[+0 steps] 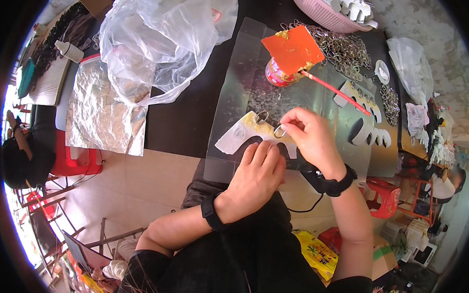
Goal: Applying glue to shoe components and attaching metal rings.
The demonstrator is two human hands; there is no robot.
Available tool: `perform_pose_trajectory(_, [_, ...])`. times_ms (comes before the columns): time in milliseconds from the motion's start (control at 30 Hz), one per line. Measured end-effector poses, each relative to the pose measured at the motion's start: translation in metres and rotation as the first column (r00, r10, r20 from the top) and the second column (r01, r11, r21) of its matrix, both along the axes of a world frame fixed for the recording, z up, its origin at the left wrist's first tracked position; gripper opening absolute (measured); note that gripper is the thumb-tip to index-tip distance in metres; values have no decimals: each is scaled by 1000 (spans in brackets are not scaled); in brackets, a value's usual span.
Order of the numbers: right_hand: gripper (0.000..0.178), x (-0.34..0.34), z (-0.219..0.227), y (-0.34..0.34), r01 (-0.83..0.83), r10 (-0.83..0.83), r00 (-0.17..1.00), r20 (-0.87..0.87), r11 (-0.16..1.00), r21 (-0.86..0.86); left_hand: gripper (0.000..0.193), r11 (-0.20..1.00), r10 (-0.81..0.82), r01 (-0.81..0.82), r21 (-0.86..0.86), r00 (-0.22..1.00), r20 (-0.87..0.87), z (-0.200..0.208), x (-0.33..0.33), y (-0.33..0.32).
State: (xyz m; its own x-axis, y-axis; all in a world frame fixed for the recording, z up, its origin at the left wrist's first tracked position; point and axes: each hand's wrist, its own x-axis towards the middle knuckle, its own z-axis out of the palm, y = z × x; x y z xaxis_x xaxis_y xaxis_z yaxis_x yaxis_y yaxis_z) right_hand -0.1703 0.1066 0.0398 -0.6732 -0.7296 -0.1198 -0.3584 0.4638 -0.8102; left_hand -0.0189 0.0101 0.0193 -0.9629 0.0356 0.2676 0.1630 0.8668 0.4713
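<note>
A white scalloped piece [234,138] lies on the clear sheet in front of me, with yellowish paste along its far edge. One metal ring [261,117] sits on that pasted edge. My right hand [317,141] pinches another metal ring [279,131] between thumb and forefinger, right at the edge beside the first. Curled together, the fingers of my left hand [256,175] press on the near side of the piece; their tips are partly hidden. Beyond my hands stands a red can [278,74], with a paste-smeared orange square [293,48] on top and a red stick [339,94] jutting right.
A heap of metal rings [346,49] lies behind the can. More scalloped pieces [369,134] rest at the right, some carrying rings. A pink basket [321,15] holds white pieces at the back. Crumpled clear plastic [160,46] and a silvery sheet [104,108] cover the left.
</note>
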Motion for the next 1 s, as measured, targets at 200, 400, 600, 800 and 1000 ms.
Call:
perform_pose_trajectory(200, [7, 3, -7, -7, 11, -6, 991, -135, 999, 37, 52, 1000, -3, 3, -31, 1000, 5, -1, 1, -2])
perform_pose_trajectory(400, [8, 1, -16, -10, 0, -3, 972, -233, 1000, -12, 52, 1000, -7, 7, 5, 1000, 14, 2, 1, -4])
perform_pose_trajectory(600, [9, 0, -18, -11, 19, -13, 968, -252, 1000, 23, 58, 997, 27, -27, 69, 1000, -1, 0, -4, -7])
perform_pose_trajectory(800, [10, 3, -22, -11, 27, -21, 957, -289, 999, 17, 62, 999, 30, -30, 34, 1000, 7, -2, -3, -4])
perform_pose_trajectory(1000, [9, 6, -22, -12, 45, -47, 963, -265, 999, -11, 64, 999, 49, -49, -2, 999, 25, 2, -4, -1])
